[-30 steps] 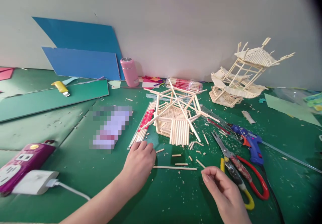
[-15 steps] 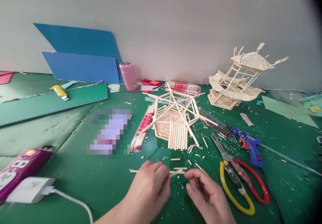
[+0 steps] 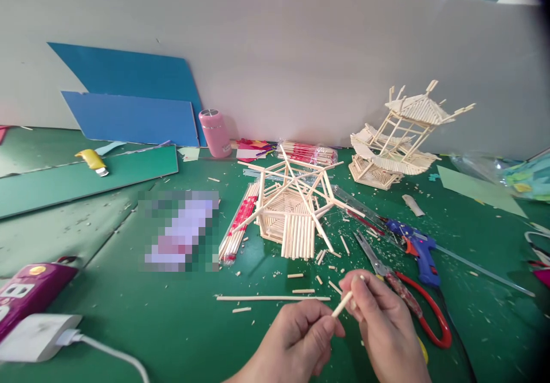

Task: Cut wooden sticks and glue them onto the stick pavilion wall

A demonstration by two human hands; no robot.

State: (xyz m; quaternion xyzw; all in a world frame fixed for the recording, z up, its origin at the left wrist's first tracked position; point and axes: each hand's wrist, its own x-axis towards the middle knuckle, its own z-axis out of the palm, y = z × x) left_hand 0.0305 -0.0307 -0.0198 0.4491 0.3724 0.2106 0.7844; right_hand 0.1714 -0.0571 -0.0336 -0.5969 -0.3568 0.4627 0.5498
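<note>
Two hands share one short wooden stick (image 3: 344, 304) low in the frame, above the near edge of the green tabletop (image 3: 180, 337). The left hand (image 3: 296, 343) is closed, thumb and forefinger pinching the stick's lower end; the right hand (image 3: 384, 325) is curled round its upper end, fingertips pressed against it. The stick is tilted, clear of the surface.

Just beyond it lies a long thin stick (image 3: 272, 298) flat on the tabletop, with short offcuts (image 3: 303, 290) scattered about. To the right, partly under the right hand, are red-handled pliers (image 3: 412, 303), and past them a blue glue gun (image 3: 415, 245). Farther back stands an unfinished stick frame (image 3: 292, 217), a packet of sticks (image 3: 238, 225) touching its left side. A finished stick pavilion (image 3: 399, 136) leans near the wall, well apart. At far left are a power strip (image 3: 30, 291) and a white plug (image 3: 38, 337).

Such a thin stick could snap or splinter if the fingers bend it too hard, and a loose pinch could let it drop among the offcuts, where it would be hard to tell apart. The plier tips sit close by the right hand, so a careless sweep could catch them.
</note>
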